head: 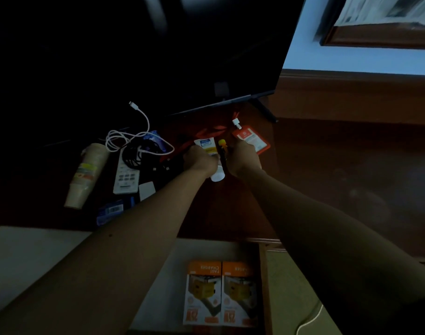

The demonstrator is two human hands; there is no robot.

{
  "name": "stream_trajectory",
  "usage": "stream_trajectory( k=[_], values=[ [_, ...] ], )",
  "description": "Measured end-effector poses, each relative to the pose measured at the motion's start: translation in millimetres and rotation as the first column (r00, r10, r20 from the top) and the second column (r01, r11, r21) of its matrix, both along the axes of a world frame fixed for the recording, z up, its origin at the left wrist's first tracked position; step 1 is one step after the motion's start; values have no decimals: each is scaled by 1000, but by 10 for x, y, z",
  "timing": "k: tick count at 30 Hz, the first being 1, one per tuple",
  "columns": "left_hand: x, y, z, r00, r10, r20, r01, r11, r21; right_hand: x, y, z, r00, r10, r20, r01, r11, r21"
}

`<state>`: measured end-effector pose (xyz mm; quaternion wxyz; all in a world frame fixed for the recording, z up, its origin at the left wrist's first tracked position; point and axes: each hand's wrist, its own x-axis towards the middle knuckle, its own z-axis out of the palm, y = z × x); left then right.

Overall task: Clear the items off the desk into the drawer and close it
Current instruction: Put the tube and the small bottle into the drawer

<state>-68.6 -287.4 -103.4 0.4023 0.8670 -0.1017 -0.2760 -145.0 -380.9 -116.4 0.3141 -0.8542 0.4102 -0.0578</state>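
Both arms reach over the dark wooden desk [230, 213]. My left hand [199, 159] closes around a white tube [208, 145] with a yellow label; its white cap [217, 176] sticks out below the hand. My right hand [241, 159] grips a black pen-like item with a yellow top [222, 144], and it also touches the orange card holder [251, 139]. Below, the drawer [263, 274] stands open with two orange and white charger boxes [221, 293] lying side by side inside.
Left on the desk lie a stack of paper cups [86, 175], a white remote [127, 177], a white cable [134, 136], black cables [136, 153], a blue packet [110, 210] and a small white block [146, 189]. A dark monitor [158, 56] stands behind.
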Motion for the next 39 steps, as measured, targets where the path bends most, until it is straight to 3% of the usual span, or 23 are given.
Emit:
stream_trajectory(
  k=[8, 18, 29, 39],
  values=[
    [-261, 377, -31, 999, -13, -51, 14, 1000, 23, -341, 253, 48, 995, -96, -26, 98, 988, 119],
    [-860, 1200, 0, 988, -154, 20, 152, 986, 63, -1096, 1146, 261, 972, -236, 5, 232, 959, 164],
    [-1584, 2288, -455, 941, -327, 83, 326, 945, 28, -1908, 2204, 66, 982, -189, -10, 188, 967, 174],
    [-1825, 2292, -770, 930, -366, -19, 366, 922, 129, -2043, 2554, -369, 947, -235, -221, 261, 961, 94]
  ],
)
